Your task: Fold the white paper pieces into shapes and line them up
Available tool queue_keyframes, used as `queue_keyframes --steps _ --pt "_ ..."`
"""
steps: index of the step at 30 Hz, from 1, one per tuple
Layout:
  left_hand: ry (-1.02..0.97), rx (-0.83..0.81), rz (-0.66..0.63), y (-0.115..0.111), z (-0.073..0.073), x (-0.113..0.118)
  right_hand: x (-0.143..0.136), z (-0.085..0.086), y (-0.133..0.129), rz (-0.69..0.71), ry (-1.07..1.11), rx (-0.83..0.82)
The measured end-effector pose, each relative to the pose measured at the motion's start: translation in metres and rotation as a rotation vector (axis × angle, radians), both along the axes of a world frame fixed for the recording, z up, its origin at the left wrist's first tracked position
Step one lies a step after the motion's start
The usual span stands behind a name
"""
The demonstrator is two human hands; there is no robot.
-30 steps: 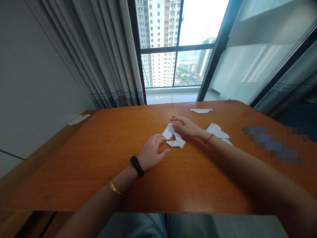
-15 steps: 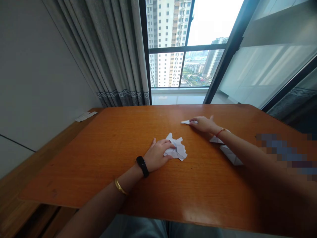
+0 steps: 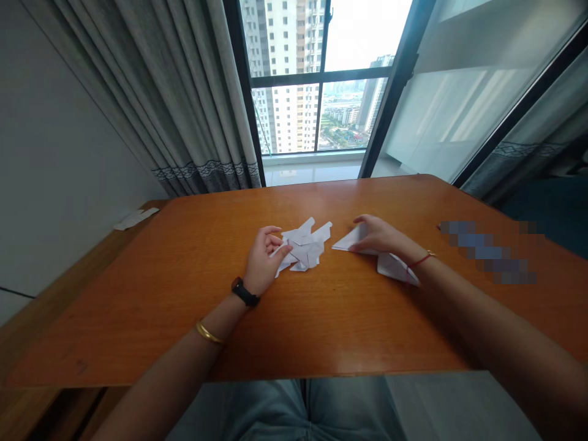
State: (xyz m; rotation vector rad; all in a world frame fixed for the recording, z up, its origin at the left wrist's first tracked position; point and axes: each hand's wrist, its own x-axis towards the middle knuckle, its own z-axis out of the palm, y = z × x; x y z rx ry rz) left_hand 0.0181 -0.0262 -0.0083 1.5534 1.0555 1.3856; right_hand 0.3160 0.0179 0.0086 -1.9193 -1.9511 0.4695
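A loose pile of torn white paper scraps (image 3: 309, 248) lies near the middle of the wooden table (image 3: 184, 269). My left hand (image 3: 265, 257) is at the pile's left edge, thumb against the paper and fingers loosely curled but apart from the thumb. A folded white paper triangle (image 3: 350, 237) is gripped by my right hand (image 3: 374, 236), its pointed end facing left toward the scraps. Another folded white paper piece (image 3: 395, 269) lies on the table under my right wrist, partly hidden by it.
Crumpled white paper (image 3: 135, 218) rests on the wooden ledge along the left wall. A pixelated patch covers something on the table's right side. Behind the far table edge are a window (image 3: 316, 76) and a grey curtain (image 3: 193, 110).
My right hand has come nearer, from a small paper piece at the far side to the folded triangle. My left hand has slid off the scraps to their left edge.
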Motion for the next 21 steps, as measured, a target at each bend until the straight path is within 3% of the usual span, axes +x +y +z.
queue_keyframes --steps 3,6,9,10,12,15,18,21 --pt "-0.035 -0.023 -0.006 -0.003 0.0 0.0 -0.051 0.003 -0.018 0.159 0.363 -0.006" --pt "0.098 0.041 0.037 -0.002 -0.001 -0.003 -0.054 0.013 -0.027 0.262 0.562 -0.027" --pt "0.473 0.147 0.13 0.0 -0.002 -0.008 -0.01 0.022 -0.023 0.146 0.183 0.015" --pt "0.603 0.153 0.136 0.0 -0.002 -0.009 0.009 0.023 -0.021 0.129 0.004 -0.052" --pt "0.793 0.124 0.083 -0.002 -0.001 -0.01 0.037 0.023 -0.018 0.141 -0.245 -0.277" --pt "0.945 0.068 -0.101 -0.01 0.001 -0.007 0.045 0.02 -0.02 0.237 -0.32 -0.402" --pt "1.014 0.061 -0.264 -0.016 0.002 -0.005 0.018 0.022 -0.028 0.311 -0.118 -0.326" --pt "0.939 0.124 -0.283 -0.018 0.0 -0.004 -0.015 0.029 -0.039 0.311 0.309 -0.247"
